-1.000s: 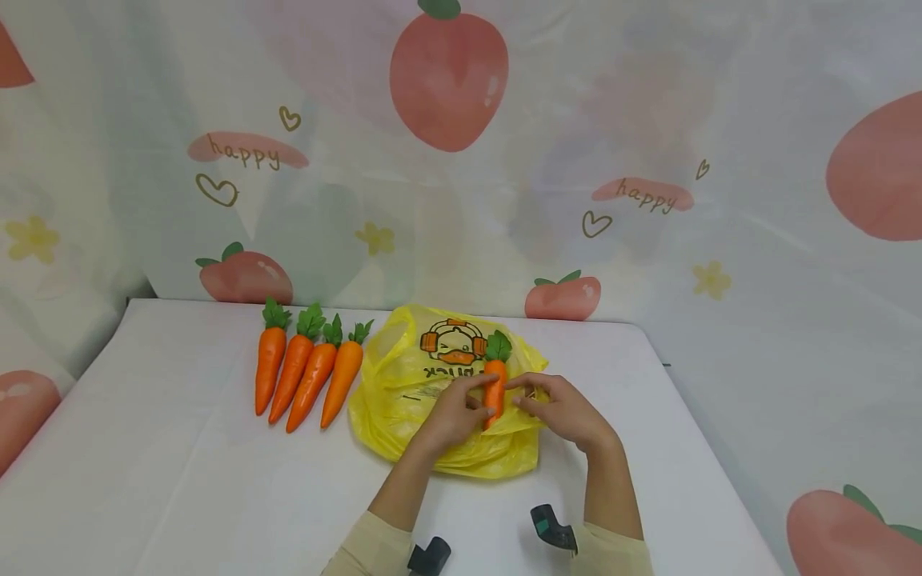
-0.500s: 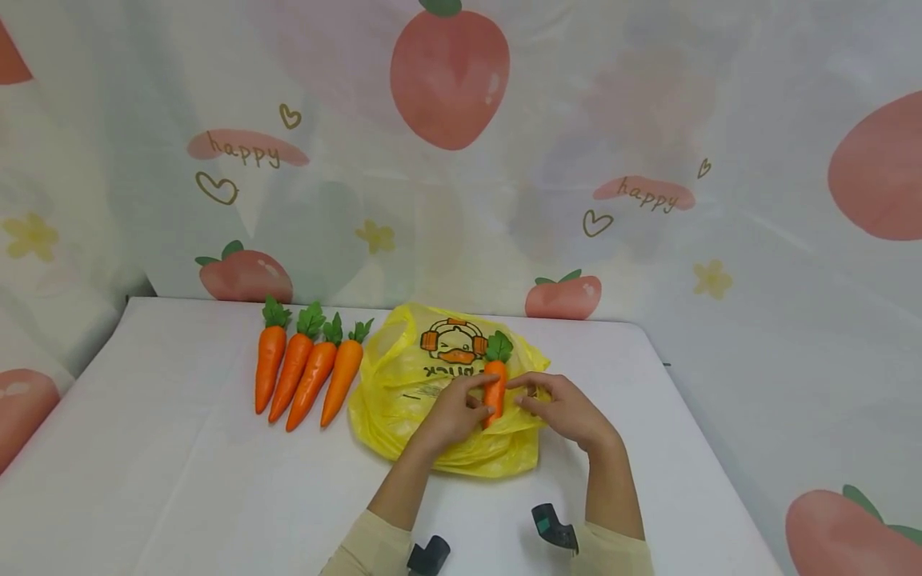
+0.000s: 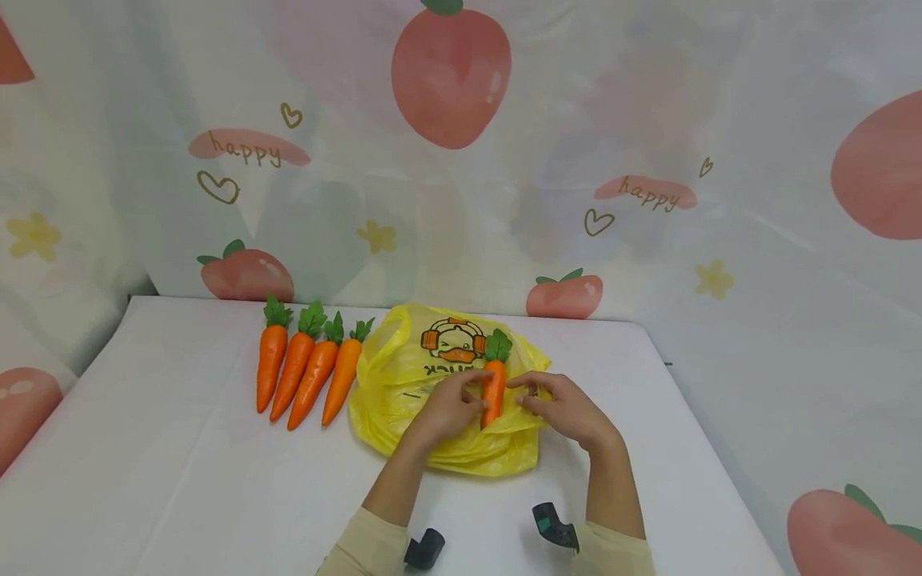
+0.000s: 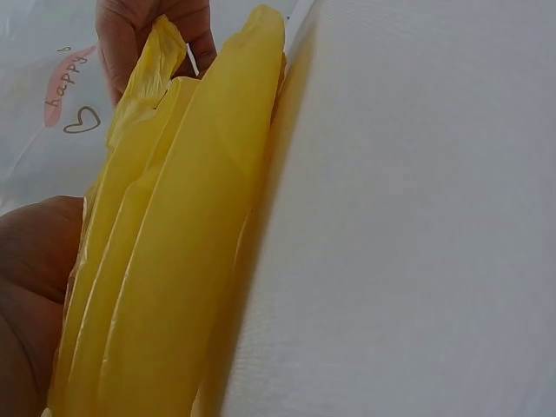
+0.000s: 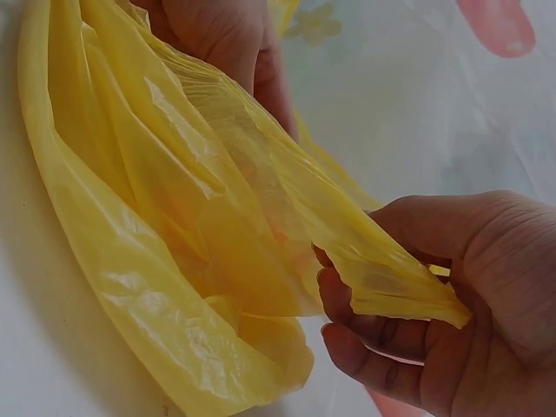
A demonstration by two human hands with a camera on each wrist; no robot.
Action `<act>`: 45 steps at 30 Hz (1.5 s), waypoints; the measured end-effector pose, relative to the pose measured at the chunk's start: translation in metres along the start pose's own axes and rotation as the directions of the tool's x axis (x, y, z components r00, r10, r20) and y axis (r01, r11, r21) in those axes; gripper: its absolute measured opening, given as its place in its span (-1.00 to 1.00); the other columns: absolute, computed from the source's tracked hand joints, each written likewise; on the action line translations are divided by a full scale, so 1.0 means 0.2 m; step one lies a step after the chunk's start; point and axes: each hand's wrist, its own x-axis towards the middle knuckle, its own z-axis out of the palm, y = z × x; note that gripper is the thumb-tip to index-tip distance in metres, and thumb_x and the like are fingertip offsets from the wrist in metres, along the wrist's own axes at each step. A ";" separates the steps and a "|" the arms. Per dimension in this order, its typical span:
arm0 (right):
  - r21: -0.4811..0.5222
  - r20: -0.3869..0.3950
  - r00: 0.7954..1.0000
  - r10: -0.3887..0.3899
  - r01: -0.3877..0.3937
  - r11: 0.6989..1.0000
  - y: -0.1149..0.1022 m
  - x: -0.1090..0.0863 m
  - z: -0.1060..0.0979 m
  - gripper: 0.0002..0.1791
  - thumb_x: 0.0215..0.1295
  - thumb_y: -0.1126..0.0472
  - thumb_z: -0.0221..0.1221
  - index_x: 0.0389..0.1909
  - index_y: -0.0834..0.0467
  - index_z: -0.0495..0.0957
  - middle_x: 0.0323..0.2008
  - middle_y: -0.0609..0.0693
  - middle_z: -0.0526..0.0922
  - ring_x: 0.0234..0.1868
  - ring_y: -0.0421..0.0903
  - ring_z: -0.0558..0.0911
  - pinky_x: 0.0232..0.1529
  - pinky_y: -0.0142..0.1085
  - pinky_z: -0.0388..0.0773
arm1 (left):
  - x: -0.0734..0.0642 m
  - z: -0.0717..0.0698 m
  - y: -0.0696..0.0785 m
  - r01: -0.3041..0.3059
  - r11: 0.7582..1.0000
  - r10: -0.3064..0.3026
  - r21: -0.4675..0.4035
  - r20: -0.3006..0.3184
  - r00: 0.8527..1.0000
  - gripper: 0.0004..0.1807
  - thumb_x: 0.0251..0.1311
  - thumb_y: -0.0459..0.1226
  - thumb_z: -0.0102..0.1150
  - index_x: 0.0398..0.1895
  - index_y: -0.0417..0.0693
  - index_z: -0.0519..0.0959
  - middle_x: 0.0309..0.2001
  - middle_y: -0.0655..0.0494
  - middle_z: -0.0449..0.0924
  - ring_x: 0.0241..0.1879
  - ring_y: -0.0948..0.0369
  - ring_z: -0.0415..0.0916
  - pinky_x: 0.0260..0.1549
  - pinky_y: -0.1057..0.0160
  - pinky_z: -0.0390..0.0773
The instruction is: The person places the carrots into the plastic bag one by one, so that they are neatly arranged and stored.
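A yellow plastic bag (image 3: 385, 396) printed with a duck lies crumpled at mid-table. One carrot (image 3: 495, 387) with a green leafy top stands out of its opening; the bag's edge hides the pointed end. My left hand (image 3: 448, 406) is just left of this carrot, fingers spread, index fingertip and thumb close to its side. Between the thumb and fingers of my right hand (image 5: 495, 287) is pinched the bag's right edge, seen stretched in the right wrist view. In the left wrist view the bag's folds (image 4: 182, 234) hide the carrot.
Several carrots (image 3: 314, 384) lie side by side left of the bag, leaves toward the back. A printed curtain (image 3: 468, 208) rises behind the white table (image 3: 180, 480). Black wrist-camera mounts (image 3: 554, 528) jut inward from the sleeves.
My left hand has shifted slightly left, and its fingers have loosened from the carrot. The carrot leans a little further left. My right hand stays at the bag's edge.
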 end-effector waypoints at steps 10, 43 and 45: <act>-0.001 0.008 1.000 0.002 -0.002 1.000 -0.01 0.00 0.00 -0.72 0.50 0.22 0.20 0.14 0.14 0.69 0.05 0.07 0.63 0.09 0.08 0.47 0.10 -0.06 0.54 | -0.02 -0.06 0.05 -0.049 0.999 0.049 0.024 0.000 0.999 -0.53 0.37 -0.42 0.28 0.31 0.06 0.60 0.28 -0.03 0.51 -0.13 0.15 0.57 -0.30 0.19 0.62; -0.003 0.023 1.000 -0.014 0.014 1.000 -0.02 0.01 0.02 -0.72 0.51 0.22 0.17 0.12 0.14 0.69 -0.02 0.03 0.64 0.02 0.05 0.48 0.06 -0.06 0.46 | -0.35 -0.57 0.31 -0.255 0.963 0.256 0.085 0.002 0.967 -0.63 0.45 -0.24 0.26 0.28 0.11 0.61 0.20 0.16 0.60 0.01 0.07 0.56 -0.07 0.06 0.63; -0.006 0.021 1.000 -0.011 0.011 1.000 -0.02 0.01 0.02 -0.72 0.51 0.21 0.17 0.13 0.14 0.69 -0.01 0.05 0.64 0.01 0.05 0.49 0.09 -0.04 0.46 | -0.38 -0.62 0.32 -0.256 0.965 0.257 0.050 -0.014 0.966 -0.63 0.45 -0.24 0.25 0.28 0.11 0.61 0.19 0.14 0.59 0.02 0.06 0.55 -0.04 0.03 0.61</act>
